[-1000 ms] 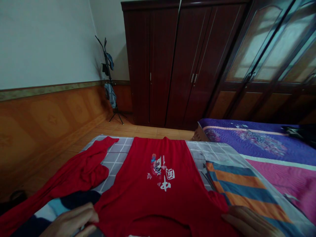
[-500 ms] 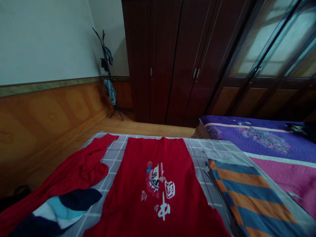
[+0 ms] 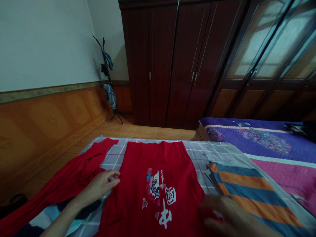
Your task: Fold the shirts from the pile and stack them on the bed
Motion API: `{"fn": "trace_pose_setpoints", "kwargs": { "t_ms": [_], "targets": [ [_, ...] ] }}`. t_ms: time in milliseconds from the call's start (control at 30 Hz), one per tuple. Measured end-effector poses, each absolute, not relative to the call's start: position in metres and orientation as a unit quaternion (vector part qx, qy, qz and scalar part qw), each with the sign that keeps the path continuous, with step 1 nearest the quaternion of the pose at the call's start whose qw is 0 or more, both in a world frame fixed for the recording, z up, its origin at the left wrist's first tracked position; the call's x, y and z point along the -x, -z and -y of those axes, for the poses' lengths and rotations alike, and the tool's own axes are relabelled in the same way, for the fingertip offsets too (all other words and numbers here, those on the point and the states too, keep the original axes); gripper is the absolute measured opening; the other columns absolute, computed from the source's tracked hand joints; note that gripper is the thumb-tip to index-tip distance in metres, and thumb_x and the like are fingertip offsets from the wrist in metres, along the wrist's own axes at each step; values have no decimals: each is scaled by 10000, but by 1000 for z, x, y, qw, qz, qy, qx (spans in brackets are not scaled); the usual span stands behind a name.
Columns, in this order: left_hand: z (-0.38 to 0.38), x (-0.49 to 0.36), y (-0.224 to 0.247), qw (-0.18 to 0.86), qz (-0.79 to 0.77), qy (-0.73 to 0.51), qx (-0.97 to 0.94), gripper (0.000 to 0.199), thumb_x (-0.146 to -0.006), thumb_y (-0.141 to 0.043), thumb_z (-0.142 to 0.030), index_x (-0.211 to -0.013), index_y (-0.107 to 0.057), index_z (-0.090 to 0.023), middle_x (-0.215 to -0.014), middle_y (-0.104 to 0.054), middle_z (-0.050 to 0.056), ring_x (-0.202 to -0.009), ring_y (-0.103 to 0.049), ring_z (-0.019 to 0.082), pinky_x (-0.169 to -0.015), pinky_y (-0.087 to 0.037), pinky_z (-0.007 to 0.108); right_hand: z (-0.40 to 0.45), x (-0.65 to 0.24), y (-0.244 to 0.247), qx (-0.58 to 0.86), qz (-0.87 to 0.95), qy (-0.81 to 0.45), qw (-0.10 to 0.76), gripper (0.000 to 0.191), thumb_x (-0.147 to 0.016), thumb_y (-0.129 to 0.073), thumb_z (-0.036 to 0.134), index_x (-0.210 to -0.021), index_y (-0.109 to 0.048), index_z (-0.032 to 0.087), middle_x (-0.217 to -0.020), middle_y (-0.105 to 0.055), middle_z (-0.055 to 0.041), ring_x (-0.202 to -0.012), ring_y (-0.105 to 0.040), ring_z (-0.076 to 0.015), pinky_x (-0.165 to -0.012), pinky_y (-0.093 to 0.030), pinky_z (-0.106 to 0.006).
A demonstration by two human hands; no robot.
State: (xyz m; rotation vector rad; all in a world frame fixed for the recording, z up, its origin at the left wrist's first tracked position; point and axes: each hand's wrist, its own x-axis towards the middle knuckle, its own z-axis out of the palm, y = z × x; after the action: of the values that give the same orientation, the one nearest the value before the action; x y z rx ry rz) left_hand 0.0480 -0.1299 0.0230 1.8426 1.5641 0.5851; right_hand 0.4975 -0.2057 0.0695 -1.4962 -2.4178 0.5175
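A red T-shirt [image 3: 158, 158] lies flat, print upward, down the middle of a grey checked bedsheet [image 3: 209, 148], its near end cut off by the bottom of the view. Its thin, soft knit looks light and limp, likely to slide and crumple rather than keep a fold, so its side edges seem the best places to take hold. Beyond it stands a dark wooden wardrobe [image 3: 160, 65], and to the right a purple and pink quilt [image 3: 259, 144] covers a second bed. A striped orange and blue cloth [image 3: 247, 184] lies just right of the shirt, while a bunched red garment [image 3: 66, 187] lies to its left, though whether it joins the shirt cannot be told. The left hand [image 3: 100, 186] sits at the shirt's left edge, fingers loosely gathered, any pinch impossible to make out. The right hand [image 3: 229, 215], blurred and partly cut off, spreads its fingers over the shirt's right edge, visibly holding nothing. A small white and coloured print [image 3: 158, 194] marks the shirt's front.
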Motion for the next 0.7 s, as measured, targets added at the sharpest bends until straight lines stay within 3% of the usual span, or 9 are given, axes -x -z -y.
{"fn": "trace_pose_setpoints", "kwargs": {
  "t_ms": [67,200,300,433,700],
  "targets": [
    [79,-58,-9,283,-666,-279,-632,387,-712,-570,-428,-982,-663,-167,-929,-705,72,-874,-650,227,-774,-481,265,150,-488,-67,535,798,-240,138,242,-873,-503,289,-998,-692,206,-1000,-700,-37,-887,-641,-180,-778,-495,-274],
    [6,-75,20,235,-729,-293,-573,491,-757,-503,-483,-1070,-615,-122,-1029,-683,157,-954,-649,284,-789,-474,331,53,-478,-41,710,659,-176,173,348,-889,-443,302,-1098,-658,127,-1061,-689,-113,-978,-631,-219,-831,-460,-287],
    [-18,-78,31,221,-747,-288,-557,464,-738,-535,-531,-999,-641,-162,-1005,-697,149,-948,-656,307,-755,-475,342,15,-479,-17,763,608,-137,171,434,-887,-451,370,-1182,-604,91,-1130,-650,-166,-1051,-604,-259,-851,-441,-321],
    [-35,-74,35,205,-761,-285,-545,391,-711,-581,-527,-920,-655,-206,-953,-717,118,-922,-664,312,-726,-470,344,-13,-486,2,798,570,-117,158,508,-847,-474,518,-1122,-638,124,-1041,-674,-173,-993,-629,-295,-779,-454,-346],
    [-58,-78,49,169,-782,-295,-522,301,-696,-603,-499,-852,-652,-246,-940,-715,100,-901,-655,339,-704,-451,377,-54,-498,13,792,582,-104,155,310,-781,-575,452,-883,-692,184,-868,-705,-104,-881,-653,-263,-673,-424,-285]
  ]
}}
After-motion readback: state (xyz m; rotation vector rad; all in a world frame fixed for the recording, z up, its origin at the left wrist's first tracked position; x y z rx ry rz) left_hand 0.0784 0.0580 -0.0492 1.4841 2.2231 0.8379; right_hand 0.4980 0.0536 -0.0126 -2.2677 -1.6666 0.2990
